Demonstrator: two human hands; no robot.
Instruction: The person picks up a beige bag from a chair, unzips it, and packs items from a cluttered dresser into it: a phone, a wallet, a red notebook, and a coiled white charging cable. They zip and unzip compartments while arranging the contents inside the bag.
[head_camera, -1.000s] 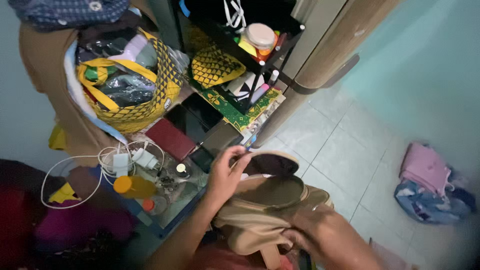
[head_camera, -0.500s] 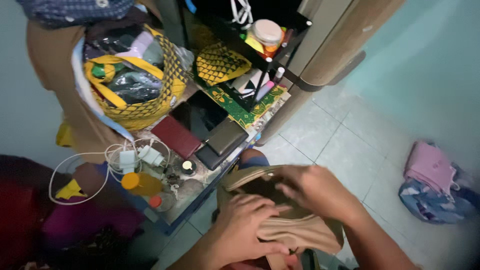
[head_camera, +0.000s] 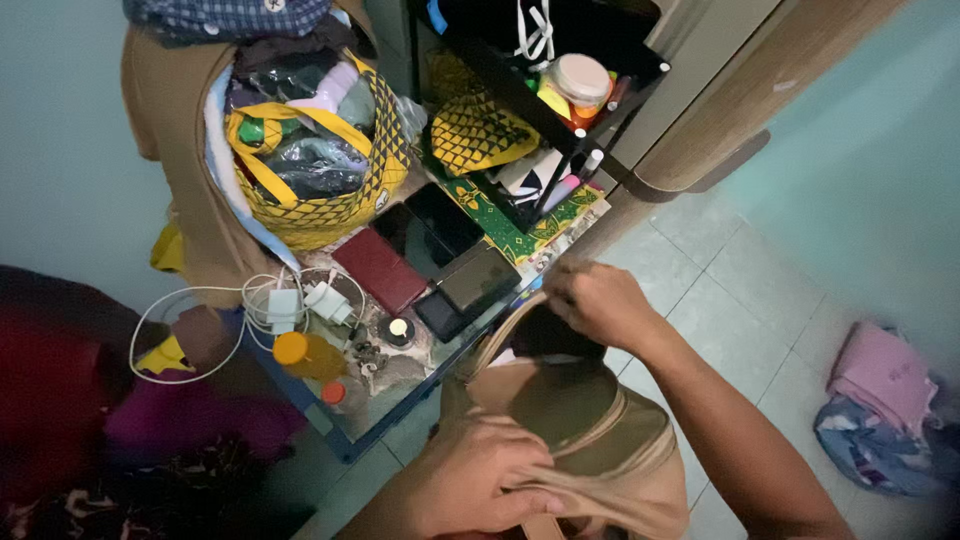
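Left hand (head_camera: 480, 485) at 6 o'clock bunches tan bag (head_camera: 575, 430) fabric in closed fist; right hand (head_camera: 595, 300) pinches bag's rim, 1 o'clock of it, beside cluttered low table (head_camera: 345, 430).

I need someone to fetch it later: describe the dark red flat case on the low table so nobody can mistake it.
Start at the big yellow patterned tote bag on the cluttered low table. Just below and right of it lies the dark red case, flat, beside black tablets. It is the only red rectangular thing among those black slabs.
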